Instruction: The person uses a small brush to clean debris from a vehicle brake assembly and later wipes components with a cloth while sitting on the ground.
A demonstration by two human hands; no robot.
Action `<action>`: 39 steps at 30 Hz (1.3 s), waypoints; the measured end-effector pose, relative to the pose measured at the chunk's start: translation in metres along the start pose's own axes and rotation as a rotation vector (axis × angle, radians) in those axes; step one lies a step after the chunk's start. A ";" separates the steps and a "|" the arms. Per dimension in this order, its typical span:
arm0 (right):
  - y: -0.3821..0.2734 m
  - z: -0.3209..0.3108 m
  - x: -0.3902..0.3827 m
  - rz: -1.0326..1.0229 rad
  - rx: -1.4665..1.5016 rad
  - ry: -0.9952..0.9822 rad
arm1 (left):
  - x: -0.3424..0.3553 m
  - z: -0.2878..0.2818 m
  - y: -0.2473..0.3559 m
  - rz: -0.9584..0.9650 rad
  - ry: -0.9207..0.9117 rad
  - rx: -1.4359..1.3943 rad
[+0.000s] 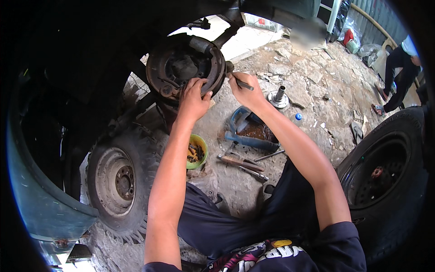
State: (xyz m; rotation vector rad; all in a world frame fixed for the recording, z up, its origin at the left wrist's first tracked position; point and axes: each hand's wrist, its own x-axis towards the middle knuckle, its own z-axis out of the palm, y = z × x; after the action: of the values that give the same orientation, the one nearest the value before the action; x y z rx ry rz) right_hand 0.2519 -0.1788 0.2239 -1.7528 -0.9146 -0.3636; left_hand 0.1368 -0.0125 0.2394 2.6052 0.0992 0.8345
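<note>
Upper centre of frame: left hand (192, 100) rests with fingers curled on the rusty brake assembly (185, 68). Right hand (247, 90), just beside its rim, is closed around a thin metal tool (242, 83).

Rusty brown brake drum plate (185, 68), green bowl (202, 144), blue oil pan (247, 136), black tyre (385, 177).

Tool (243, 83) tip (behind drum) hidden

Daylight falls bright on the stony ground (312, 90) at upper right, nearly washing it out. Upper left lies in deep shadow under the vehicle body (68, 54). Fisheye bending and black vignetting mark the rim; centre sharp.
</note>
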 end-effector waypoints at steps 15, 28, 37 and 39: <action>0.005 0.004 0.002 -0.100 0.022 0.019 | -0.005 -0.005 -0.004 0.022 -0.009 -0.002; 0.022 0.004 0.016 -0.284 0.044 0.067 | 0.001 0.003 0.003 0.027 0.005 0.063; 0.006 0.004 -0.025 -0.182 -0.008 -0.042 | -0.001 -0.002 0.003 0.014 -0.014 0.016; 0.012 0.007 -0.016 -0.265 -0.080 0.066 | -0.001 -0.007 0.005 -0.011 -0.048 -0.026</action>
State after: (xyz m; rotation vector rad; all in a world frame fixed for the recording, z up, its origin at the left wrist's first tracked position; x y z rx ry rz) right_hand 0.2490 -0.1803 0.2029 -1.6835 -1.1000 -0.6334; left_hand 0.1315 -0.0150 0.2460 2.5963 0.0885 0.7644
